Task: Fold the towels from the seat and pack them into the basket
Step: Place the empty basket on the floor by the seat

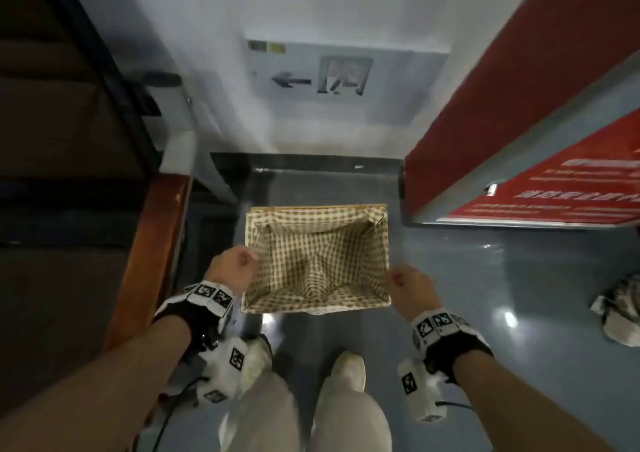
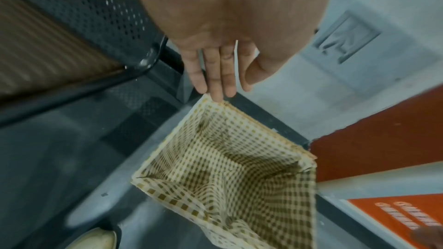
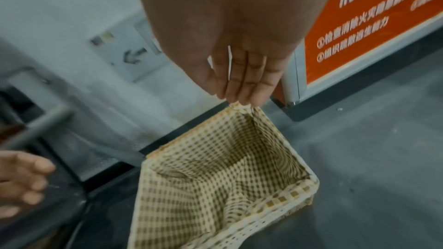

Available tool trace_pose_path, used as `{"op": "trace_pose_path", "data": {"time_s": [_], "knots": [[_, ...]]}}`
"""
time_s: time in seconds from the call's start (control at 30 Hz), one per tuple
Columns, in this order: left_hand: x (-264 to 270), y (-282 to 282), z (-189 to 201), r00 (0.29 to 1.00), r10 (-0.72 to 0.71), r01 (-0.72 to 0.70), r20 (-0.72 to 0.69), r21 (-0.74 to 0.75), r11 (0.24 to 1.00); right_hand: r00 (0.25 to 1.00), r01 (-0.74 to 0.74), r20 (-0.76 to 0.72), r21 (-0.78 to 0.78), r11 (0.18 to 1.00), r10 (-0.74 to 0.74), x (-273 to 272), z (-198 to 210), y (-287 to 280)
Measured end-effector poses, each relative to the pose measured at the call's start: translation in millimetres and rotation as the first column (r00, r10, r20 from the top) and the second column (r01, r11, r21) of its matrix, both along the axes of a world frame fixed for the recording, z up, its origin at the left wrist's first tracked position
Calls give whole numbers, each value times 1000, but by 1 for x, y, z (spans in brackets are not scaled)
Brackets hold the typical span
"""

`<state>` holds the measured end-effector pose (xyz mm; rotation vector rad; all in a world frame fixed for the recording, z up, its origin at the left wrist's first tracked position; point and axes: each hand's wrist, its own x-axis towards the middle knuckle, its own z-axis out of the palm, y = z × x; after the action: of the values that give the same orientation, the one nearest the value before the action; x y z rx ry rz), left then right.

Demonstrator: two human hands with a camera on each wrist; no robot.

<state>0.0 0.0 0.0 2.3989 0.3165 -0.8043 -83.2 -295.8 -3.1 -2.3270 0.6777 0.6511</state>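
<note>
A rectangular basket (image 1: 315, 308) with a beige checked cloth lining stands on the grey floor in front of my feet, and nothing lies inside it. My left hand (image 1: 235, 268) hangs over its left rim and my right hand (image 1: 410, 285) over its right rim. Both hands hold nothing. In the left wrist view the left hand (image 2: 220, 80) has straight fingers pointing down toward the basket (image 2: 165, 141). The right wrist view shows the right hand (image 3: 244, 82) likewise straight-fingered above the basket (image 3: 285, 197). A crumpled patterned towel (image 1: 620, 309) lies on the floor at the far right.
A dark seat with a brown wooden edge (image 1: 152, 254) runs along the left; its perforated metal (image 2: 100, 26) shows in the left wrist view. A red sign board (image 1: 540, 188) leans at the right. The white wall (image 1: 311, 122) with an arrow sign is just behind the basket.
</note>
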Motion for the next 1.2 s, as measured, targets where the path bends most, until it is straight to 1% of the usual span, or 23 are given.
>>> {"op": "trace_pose_path", "data": {"time_s": [0.03,0.1,0.13,0.23,0.3,0.37,0.47,0.57,0.67,0.73,0.8,0.87,0.93,1.0,1.07,1.2], "knots": [[2,-3,-27,1000,23,-23,3,-3,1000,1000,13,7,-11,1000,-12,1,-27,-3],[10,-6,-87,999,36,-37,17,48,998,999,48,13,-59,997,-48,5,-85,-14],[14,-9,-114,998,66,-67,16,82,994,997,78,20,-63,995,-77,9,-110,-20],[23,-9,-185,975,218,-223,47,143,964,988,141,61,-50,989,-138,14,-186,-32],[25,-8,-220,951,310,-310,23,140,940,985,163,60,-39,986,-161,21,-224,-36],[23,-5,-249,931,365,-365,25,126,922,975,201,109,-47,978,-195,27,-254,-36],[21,-1,-269,900,411,-431,147,149,890,930,306,232,-55,951,-286,31,-276,-35],[14,2,-261,895,391,-427,215,154,891,917,327,263,-65,943,-300,22,-273,-36],[-1,2,-231,902,358,-394,241,122,911,909,368,242,-85,926,-339,-6,-247,-35],[-15,-2,-203,909,348,-379,230,111,919,904,396,215,-92,913,-370,-31,-221,-34],[-28,-6,-171,908,369,-390,199,76,918,891,438,179,-89,895,-418,-58,-190,-34],[-38,-12,-139,901,402,-411,165,27,911,869,486,153,-90,869,-470,-86,-157,-30],[-45,-15,-112,906,408,-409,112,-12,912,842,532,160,-97,841,-514,-114,-127,-24],[-54,-18,-88,918,393,-391,52,-40,919,810,584,146,-111,804,-568,-143,-100,-15],[-61,-19,-74,927,374,-371,22,-80,925,762,648,119,-138,749,-637,-172,-77,-2],[-77,-18,-55,958,288,-286,-7,-137,948,635,772,129,-150,618,-762,-228,-47,33]]}}
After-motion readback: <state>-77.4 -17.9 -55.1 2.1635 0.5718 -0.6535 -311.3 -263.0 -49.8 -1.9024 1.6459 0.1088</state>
